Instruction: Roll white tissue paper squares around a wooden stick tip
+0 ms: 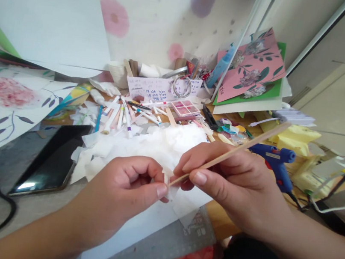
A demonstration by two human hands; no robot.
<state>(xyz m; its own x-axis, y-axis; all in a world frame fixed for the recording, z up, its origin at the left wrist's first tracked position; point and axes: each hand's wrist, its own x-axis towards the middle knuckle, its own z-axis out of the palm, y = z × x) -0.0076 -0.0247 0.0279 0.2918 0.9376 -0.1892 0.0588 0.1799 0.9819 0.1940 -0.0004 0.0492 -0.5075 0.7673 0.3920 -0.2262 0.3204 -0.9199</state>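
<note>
My right hand (227, 176) grips a thin wooden stick (237, 150), which slants from the upper right down to its tip between my hands. Thumb and fingers of my left hand (138, 185) pinch a small piece of white tissue-like paper (167, 175) at that tip. Whether the paper is wrapped round the stick or only touches it, I cannot tell. Below and behind both hands lies a heap of crumpled white paper pieces (145, 140), resting partly on a flat white sheet (135, 228).
Left of the heap lie a black phone (52, 161) and a flower picture (7, 109). Behind are scattered markers (125, 116) and a pink palette (185, 109). A blue glue gun (276, 162) with its cord sits on the right. A pink floral card (253, 68) leans at the back.
</note>
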